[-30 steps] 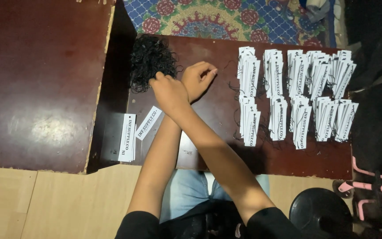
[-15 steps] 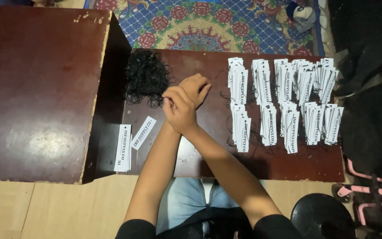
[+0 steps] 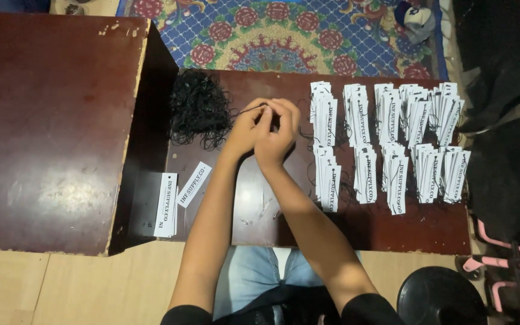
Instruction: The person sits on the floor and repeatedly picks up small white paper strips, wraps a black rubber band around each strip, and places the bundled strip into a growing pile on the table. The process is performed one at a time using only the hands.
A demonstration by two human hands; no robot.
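At mid-frame both hands, left (image 3: 243, 129) and right (image 3: 278, 135), are pinching together on one black string (image 3: 249, 110) pulled from the string pile (image 3: 198, 114) just left, seemingly separating it; next probably calls for a tag (image 3: 194, 184) at lower left.

This looks like a room in a home used for small-scale piecework, not a factory or a shop. A patterned rug (image 3: 284, 36) in blue with red flower medallions covers the floor beyond a low dark wooden table (image 3: 260, 222), and the person sits close against that table with knees under its near edge. A second, larger dark tabletop (image 3: 49, 120) with chipped edges stands to the left, above pale wood-look flooring (image 3: 73, 289). On the low table lie rows of stacked white paper tags (image 3: 392, 144) and a tangle of black string loops (image 3: 198, 114). A cap (image 3: 414, 18) lies on the rug, and a black round stool (image 3: 437, 298) stands near.
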